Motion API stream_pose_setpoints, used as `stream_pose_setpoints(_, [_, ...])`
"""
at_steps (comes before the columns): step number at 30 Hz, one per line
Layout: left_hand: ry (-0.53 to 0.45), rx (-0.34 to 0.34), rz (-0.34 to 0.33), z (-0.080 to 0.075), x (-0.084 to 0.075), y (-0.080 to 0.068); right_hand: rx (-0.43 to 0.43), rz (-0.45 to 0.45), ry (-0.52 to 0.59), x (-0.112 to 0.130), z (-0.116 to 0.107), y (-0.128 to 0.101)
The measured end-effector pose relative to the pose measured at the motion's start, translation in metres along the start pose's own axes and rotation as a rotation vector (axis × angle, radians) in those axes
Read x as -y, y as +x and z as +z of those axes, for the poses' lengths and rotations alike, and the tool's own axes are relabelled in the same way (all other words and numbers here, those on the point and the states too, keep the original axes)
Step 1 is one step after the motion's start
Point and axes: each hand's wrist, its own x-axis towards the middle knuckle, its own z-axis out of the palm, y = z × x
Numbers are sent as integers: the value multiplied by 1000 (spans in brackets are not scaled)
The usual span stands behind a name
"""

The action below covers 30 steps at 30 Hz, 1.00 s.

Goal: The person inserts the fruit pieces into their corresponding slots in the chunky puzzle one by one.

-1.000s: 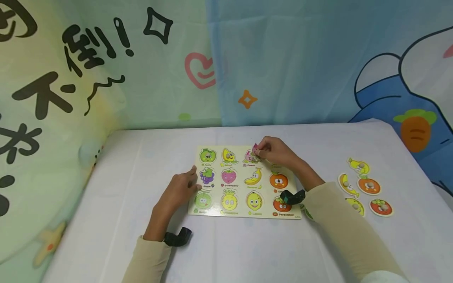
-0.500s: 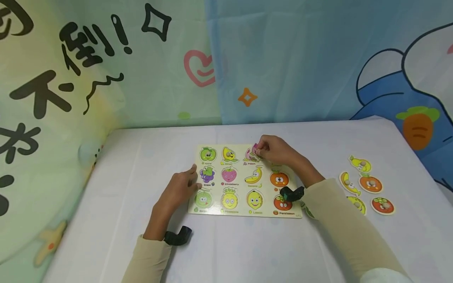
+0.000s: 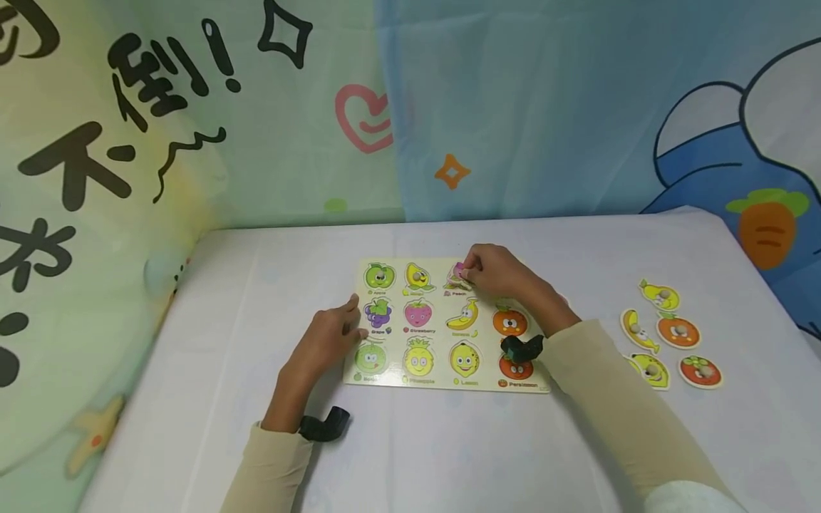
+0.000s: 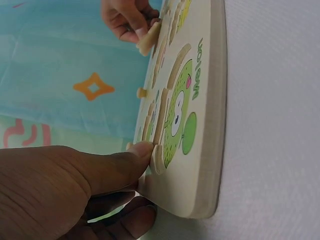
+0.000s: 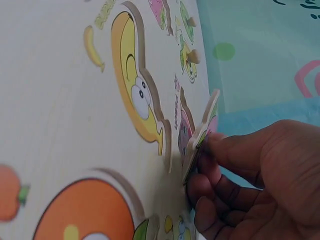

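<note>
A wooden fruit puzzle board (image 3: 439, 338) lies flat on the white-covered table. My left hand (image 3: 327, 335) grips its left edge; in the left wrist view the thumb (image 4: 140, 150) presses on top beside the melon slot (image 4: 180, 110), with the fingers below at the side. At the board's far edge, my right hand (image 3: 497, 271) pinches a pink peach piece (image 5: 206, 122) between thumb and fingers. The piece stands tilted, its lower edge right at the peach slot (image 5: 185, 132). An apple piece (image 3: 380, 276) and a mango piece (image 3: 418, 277) sit in their slots, knobs up.
Right of the board lie several loose knobbed pieces: a pear (image 3: 659, 296), a banana (image 3: 638, 331), an orange (image 3: 678, 332), a lemon (image 3: 651, 372) and a red persimmon (image 3: 700, 372). The right sleeve (image 3: 603, 385) crosses the board's right side. A printed curtain (image 3: 513, 107) hangs behind the table.
My right hand has shifted slightly, and the peach piece leans lower over its slot. The left hand stays on the board's edge. The head view has moved a little.
</note>
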Motion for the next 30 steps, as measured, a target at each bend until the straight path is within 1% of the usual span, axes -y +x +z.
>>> stream_pose_setpoints(5, [-40, 13, -24, 1, -2, 1, 27, 42, -28, 6, -3, 2])
stream_pose_setpoints(10, [-24, 5, -34, 1, -2, 0, 47, 63, -39, 11, -3, 4])
stream_pose_setpoints(16, [-34, 3, -44, 1, -1, 0, 37, 93, -61, 16, 0, 6])
stream_pose_setpoints(20, [-34, 7, -42, 3, -1, 0, 32, 126, -100, 20, 3, 6])
stream_pose_setpoints(25, [-24, 5, -33, 3, -2, 0, 47, 163, -164, 25, 6, 7])
stream_pose_setpoints(30, [-3, -7, -13, 1, -2, -1, 27, 171, -154, 26, 7, 9])
